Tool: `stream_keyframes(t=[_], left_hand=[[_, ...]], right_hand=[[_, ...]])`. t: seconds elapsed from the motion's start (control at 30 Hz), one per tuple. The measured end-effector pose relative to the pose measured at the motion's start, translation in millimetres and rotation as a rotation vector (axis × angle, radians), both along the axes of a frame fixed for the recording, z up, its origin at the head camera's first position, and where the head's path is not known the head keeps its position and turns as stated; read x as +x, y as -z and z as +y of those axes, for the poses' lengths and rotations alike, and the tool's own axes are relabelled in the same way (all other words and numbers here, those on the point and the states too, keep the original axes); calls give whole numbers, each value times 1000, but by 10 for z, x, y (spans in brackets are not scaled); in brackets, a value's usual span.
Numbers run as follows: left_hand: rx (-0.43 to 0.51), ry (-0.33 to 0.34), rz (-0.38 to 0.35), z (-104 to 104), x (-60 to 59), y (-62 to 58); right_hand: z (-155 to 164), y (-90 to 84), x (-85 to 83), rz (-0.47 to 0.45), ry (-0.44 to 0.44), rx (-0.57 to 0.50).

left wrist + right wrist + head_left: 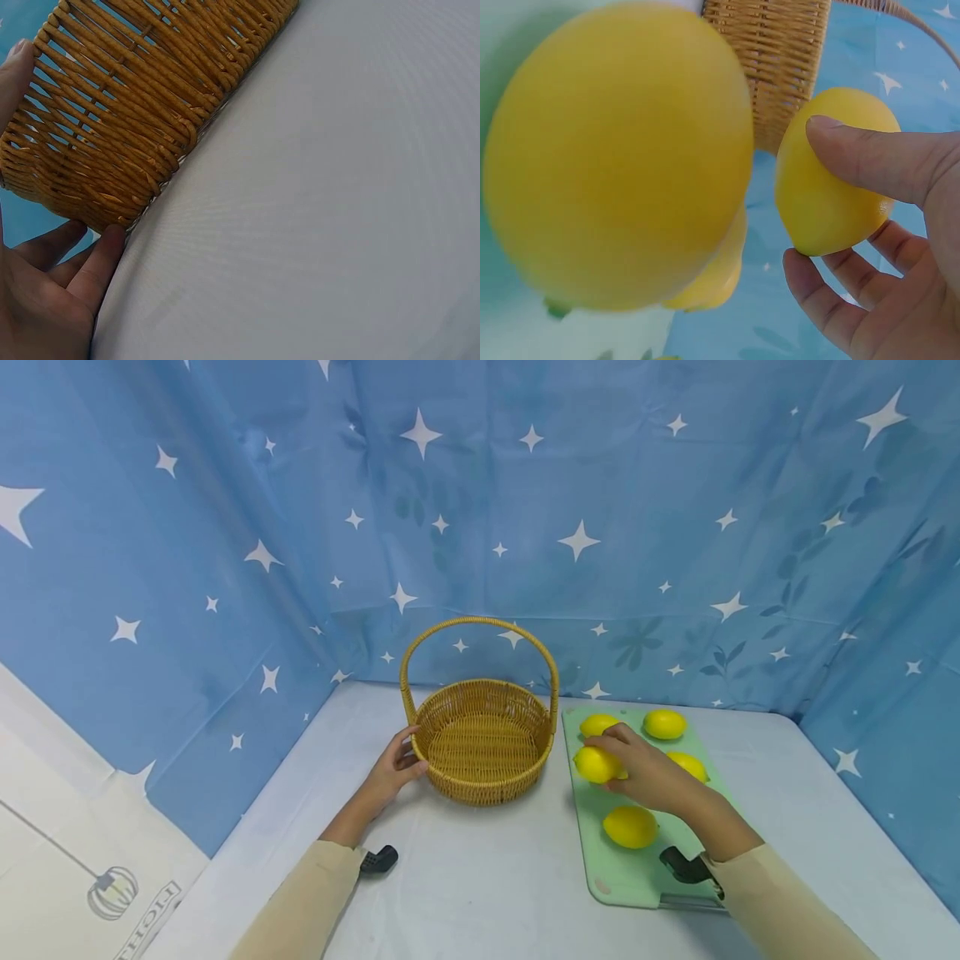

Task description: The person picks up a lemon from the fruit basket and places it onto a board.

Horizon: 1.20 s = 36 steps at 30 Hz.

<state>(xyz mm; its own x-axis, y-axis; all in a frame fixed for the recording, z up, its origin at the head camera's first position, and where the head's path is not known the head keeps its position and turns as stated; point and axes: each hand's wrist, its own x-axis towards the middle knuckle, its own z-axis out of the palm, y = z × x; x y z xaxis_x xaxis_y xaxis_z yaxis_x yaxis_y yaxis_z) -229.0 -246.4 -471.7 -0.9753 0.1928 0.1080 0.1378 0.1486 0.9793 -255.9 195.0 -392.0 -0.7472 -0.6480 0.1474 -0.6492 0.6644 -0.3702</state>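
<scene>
A round wicker basket (480,792) with a tall arched handle stands at the middle of the white table. My left hand (396,770) holds its left side; in the left wrist view the thumb lies at the upper rim and fingertips touch the wall near the base. My right hand (651,770) pinches a yellow lemon (595,765) above the green cutting board (592,858). In the right wrist view, the thumb presses one side of this lemon (810,199), with fingers on the other. Nearest the right forearm on the board lies another lemon (630,827).
More lemons lie on the board: one at the back left (597,723), one at the back right (664,723), and one partly behind the right hand (692,766). A blue star-patterned curtain (525,527) hangs behind and beside the table.
</scene>
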Motion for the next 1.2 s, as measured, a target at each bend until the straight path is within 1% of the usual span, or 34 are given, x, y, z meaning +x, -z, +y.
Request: stream_keyframes(t=[0.1, 0.2, 0.33, 0.43, 0.47, 0.5, 0.7, 0.73, 0.87, 0.97, 1.1, 1.2], left_hand=[[-3, -2, 1, 9, 17, -25], [0, 2, 1, 6, -1, -12], [16, -9, -5, -19, -87, 117], [18, -29, 10, -37, -141, 232], [17, -32, 16, -36, -144, 247], [14, -33, 13, -28, -127, 224], [7, -32, -13, -27, -122, 218], [5, -35, -6, -35, -139, 252], [-2, -51, 16, -33, -128, 253], [-3, -57, 30, -41, -131, 257], [6, -51, 35, -48, -145, 266], [4, -46, 28, -50, -152, 269]], right_hand=[[70, 2, 17, 8, 9, 6], [144, 8, 42, 20, 22, 12], [238, 33, 85, 24, 40, 8], [303, 61, 119, 13, 59, -2], [326, 75, 128, 11, 71, -2], [350, 87, 136, 14, 77, -3], [516, 166, 172, 35, 100, -13], [542, 176, 180, 30, 105, -16], [635, 210, 213, 6, 126, -24], [705, 238, 232, 17, 126, -35], [798, 272, 255, 30, 130, -38], [857, 290, 279, 11, 140, -38]])
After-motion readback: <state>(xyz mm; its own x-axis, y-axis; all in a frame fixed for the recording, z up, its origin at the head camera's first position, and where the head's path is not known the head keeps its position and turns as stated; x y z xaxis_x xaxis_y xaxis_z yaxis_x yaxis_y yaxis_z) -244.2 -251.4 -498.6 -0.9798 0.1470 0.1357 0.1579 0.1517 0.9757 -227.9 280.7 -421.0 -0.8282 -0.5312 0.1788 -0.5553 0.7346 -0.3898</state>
